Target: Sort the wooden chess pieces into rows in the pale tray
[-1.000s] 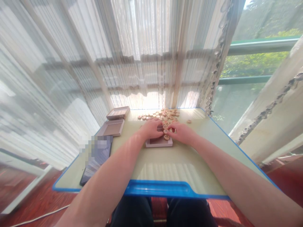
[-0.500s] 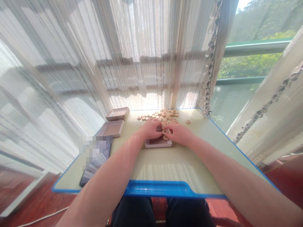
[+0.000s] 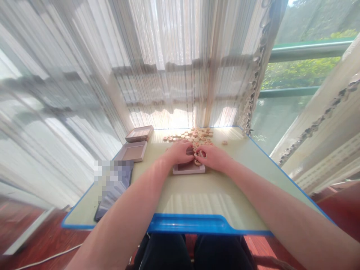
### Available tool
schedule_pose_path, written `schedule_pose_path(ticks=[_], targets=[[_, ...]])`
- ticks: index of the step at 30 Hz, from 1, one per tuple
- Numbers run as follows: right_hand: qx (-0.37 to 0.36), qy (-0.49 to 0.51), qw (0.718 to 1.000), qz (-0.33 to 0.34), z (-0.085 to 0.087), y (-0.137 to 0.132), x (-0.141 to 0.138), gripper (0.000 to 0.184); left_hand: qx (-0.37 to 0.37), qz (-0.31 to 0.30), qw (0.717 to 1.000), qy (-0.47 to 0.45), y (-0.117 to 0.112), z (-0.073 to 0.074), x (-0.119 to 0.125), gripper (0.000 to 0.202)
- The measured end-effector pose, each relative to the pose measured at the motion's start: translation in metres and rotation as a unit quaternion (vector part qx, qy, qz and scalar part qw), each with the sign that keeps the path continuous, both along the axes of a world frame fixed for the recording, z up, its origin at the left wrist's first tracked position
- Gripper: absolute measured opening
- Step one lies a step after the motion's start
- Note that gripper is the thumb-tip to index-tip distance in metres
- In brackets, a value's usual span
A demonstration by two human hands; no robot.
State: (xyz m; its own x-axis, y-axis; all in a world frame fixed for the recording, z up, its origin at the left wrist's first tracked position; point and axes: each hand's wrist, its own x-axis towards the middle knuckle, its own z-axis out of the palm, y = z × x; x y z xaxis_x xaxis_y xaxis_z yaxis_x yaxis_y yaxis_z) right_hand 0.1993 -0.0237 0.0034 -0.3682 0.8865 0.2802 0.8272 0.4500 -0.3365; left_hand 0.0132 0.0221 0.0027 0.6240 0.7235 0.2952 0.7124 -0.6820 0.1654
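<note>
At the bottom edge of the frame, dark-clad legs [image 3: 165, 251] sat beneath the table, whose blue trough [image 3: 188, 223] ran along its near side. A tablet [image 3: 118, 191], partly pixelated, lay at the lower left, just beside the left forearm and apart from the work.

In the middle of the frame stood the box [image 3: 189, 171], pale-walled, with a line of round pieces [image 3: 197, 162] along its right side. The left hand [image 3: 180, 153] arched over the box's left part, thumb and fingers curved with a gap between them, nothing visibly pinched; it seemed placed to steady the box or back up the line. The right hand [image 3: 215, 157] came in from the right, its thumb and forefinger at the line, likely to keep it straight; whether they gripped a piece could not be told. Both hands hid much of the box.

Beyond, the pile [image 3: 197, 134] spread across the table's far middle, partly behind the hands, with a lone piece [image 3: 224, 143] to its right. A tray [image 3: 133, 152] and a second box [image 3: 140, 132] sat at centre left, before the curtain [image 3: 168, 56].
</note>
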Motion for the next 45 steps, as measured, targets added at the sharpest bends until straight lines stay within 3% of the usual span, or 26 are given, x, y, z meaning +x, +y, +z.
schedule_pose_path(ticks=[14,21,25,29,35,38,45], targets=[[0.023,0.016,1.000,-0.012,0.006,-0.001,0.007,0.022,-0.006,0.004,1.000,0.008,0.001,0.002,0.000,0.035],[0.095,0.016,0.993,0.075,0.015,-0.014,0.005,0.011,0.002,0.003,1.000,0.011,0.001,0.002,0.000,0.033],[0.100,0.002,0.995,0.019,0.012,-0.010,0.007,0.016,-0.006,0.021,1.000,0.009,0.003,0.001,0.001,0.029],[0.083,-0.024,0.992,-0.093,0.006,0.006,0.021,0.033,-0.016,0.089,0.995,-0.030,0.007,0.002,0.001,0.032],[0.069,-0.031,0.986,-0.152,0.003,0.019,0.040,0.030,-0.056,0.272,0.956,-0.098,0.014,0.007,-0.008,0.029],[0.074,-0.035,0.988,-0.130,-0.001,0.023,0.040,0.032,-0.071,0.298,0.946,-0.104,0.015,0.007,-0.011,0.026],[0.007,-0.076,0.997,-0.006,-0.006,0.021,0.028,0.050,-0.030,0.243,0.965,-0.094,0.014,0.004,-0.009,0.031]])
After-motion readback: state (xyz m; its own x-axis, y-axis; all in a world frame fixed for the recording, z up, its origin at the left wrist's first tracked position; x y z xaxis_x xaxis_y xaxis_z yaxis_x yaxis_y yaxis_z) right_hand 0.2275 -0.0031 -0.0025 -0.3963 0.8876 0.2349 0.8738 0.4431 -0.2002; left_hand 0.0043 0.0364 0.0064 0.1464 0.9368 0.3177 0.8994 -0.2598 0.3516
